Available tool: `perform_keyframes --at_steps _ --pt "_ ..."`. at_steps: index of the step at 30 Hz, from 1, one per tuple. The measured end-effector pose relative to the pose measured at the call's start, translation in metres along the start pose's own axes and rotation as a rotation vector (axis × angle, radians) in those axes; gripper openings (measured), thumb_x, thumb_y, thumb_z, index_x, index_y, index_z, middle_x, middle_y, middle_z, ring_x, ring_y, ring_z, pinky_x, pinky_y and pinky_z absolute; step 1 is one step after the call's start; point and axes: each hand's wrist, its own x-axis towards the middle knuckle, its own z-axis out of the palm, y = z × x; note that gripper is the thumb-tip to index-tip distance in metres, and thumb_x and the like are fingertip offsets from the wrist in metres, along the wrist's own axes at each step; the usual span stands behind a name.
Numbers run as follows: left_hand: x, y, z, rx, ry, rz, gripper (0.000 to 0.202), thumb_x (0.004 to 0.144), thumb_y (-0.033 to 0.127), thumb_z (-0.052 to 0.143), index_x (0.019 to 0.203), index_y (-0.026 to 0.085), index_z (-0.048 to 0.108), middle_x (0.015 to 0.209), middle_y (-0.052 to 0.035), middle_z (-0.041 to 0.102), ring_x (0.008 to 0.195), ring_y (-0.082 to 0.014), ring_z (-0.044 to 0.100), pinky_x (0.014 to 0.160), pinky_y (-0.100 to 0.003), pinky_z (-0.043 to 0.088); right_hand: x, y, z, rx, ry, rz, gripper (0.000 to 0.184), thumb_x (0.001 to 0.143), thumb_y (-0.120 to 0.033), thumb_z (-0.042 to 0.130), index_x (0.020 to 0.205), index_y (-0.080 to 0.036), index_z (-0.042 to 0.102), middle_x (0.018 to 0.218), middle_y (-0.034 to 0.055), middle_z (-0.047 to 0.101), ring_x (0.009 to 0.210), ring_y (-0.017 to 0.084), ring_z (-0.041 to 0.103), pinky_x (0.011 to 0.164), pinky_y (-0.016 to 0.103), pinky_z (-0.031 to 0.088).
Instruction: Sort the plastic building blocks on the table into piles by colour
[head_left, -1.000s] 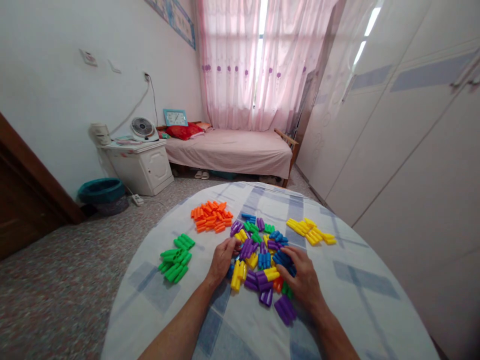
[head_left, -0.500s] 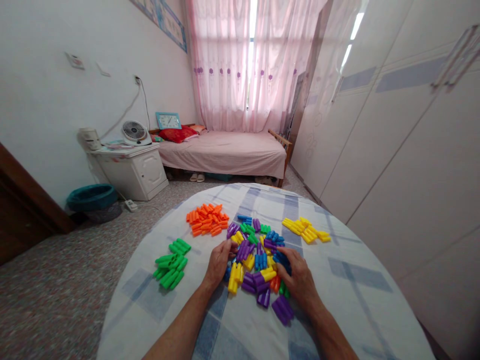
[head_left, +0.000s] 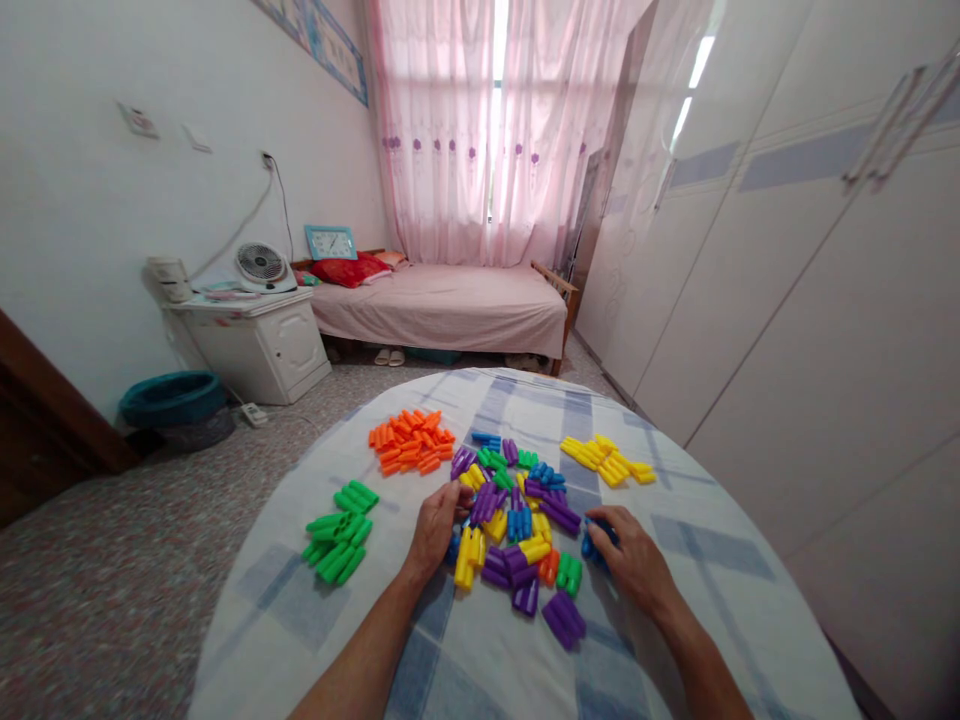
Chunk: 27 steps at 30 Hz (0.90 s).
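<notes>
A mixed pile of short plastic tube pieces, joined side by side, lies mid-table, with purple pieces (head_left: 489, 502), yellow pieces (head_left: 469, 556) and green pieces (head_left: 569, 574) among them. My right hand (head_left: 634, 555) is just right of this pile, thumb and fingers closed around blue tube pieces (head_left: 592, 542) low over the cloth. At the pile's left edge rests my left hand (head_left: 436, 532), its fingers curled. A blue piece (head_left: 453, 548) shows beside its palm; what the fingers grip is hidden.
An orange heap (head_left: 410, 442) lies at the back left, a green heap (head_left: 339, 532) at the left, a yellow group (head_left: 607, 460) at the back right. They share a round table with a checked cloth (head_left: 712, 620). A bed (head_left: 450, 300) stands beyond, wardrobe doors (head_left: 787, 330) at right.
My right hand has moved right, away from the pile, with the blue pieces. Green and purple pieces it covered now show. The left hand stays almost where it was.
</notes>
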Motion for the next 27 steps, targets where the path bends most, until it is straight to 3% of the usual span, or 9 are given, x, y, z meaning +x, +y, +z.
perform_keyframes --at_steps 4,8,18,22,27 --pt "0.000 0.002 0.001 -0.011 0.011 -0.006 0.057 0.080 0.064 0.045 0.087 0.011 0.067 0.084 -0.0093 0.069 0.079 -0.0203 0.065 0.074 -0.031 0.051 -0.005 -0.009 -0.002 -0.138 -0.126 0.007 0.039 0.073 -0.038 0.053 0.107 -0.020 0.061 0.109 0.0088 0.060 0.105 0.024 0.055 0.090 0.035 0.041" --pt "-0.001 0.005 0.002 -0.031 0.025 -0.022 0.056 0.077 0.065 0.049 0.084 0.012 0.067 0.082 -0.0088 0.069 0.077 -0.0202 0.065 0.074 -0.031 0.051 -0.005 -0.008 -0.002 -0.226 -0.145 0.006 0.041 0.075 -0.027 0.047 0.113 -0.019 0.059 0.113 0.0094 0.059 0.107 0.022 0.055 0.092 0.032 0.040" --pt "-0.001 0.007 0.002 -0.024 0.013 -0.027 0.054 0.078 0.062 0.049 0.085 0.011 0.066 0.083 -0.0089 0.069 0.076 -0.0196 0.065 0.074 -0.031 0.051 -0.009 0.034 -0.014 -0.574 0.199 0.224 0.044 0.084 -0.030 0.037 0.121 -0.015 0.055 0.123 0.0149 0.056 0.106 0.030 0.055 0.081 0.046 0.045" --pt "-0.001 0.007 0.002 -0.016 0.020 -0.020 0.054 0.078 0.062 0.048 0.085 0.012 0.066 0.081 -0.0083 0.069 0.076 -0.0200 0.065 0.073 -0.031 0.051 -0.004 0.024 -0.007 -0.481 0.387 0.073 0.043 0.084 -0.034 0.040 0.120 -0.015 0.055 0.126 0.0143 0.055 0.114 0.030 0.050 0.089 0.049 0.042" --pt "0.001 0.004 0.001 -0.017 0.014 -0.027 0.055 0.079 0.062 0.047 0.085 0.012 0.066 0.081 -0.0084 0.069 0.076 -0.0199 0.064 0.072 -0.031 0.051 0.011 0.001 0.017 -0.128 0.306 -0.122 0.038 0.085 -0.036 0.043 0.115 -0.017 0.055 0.119 0.0110 0.058 0.114 0.023 0.051 0.098 0.039 0.039"
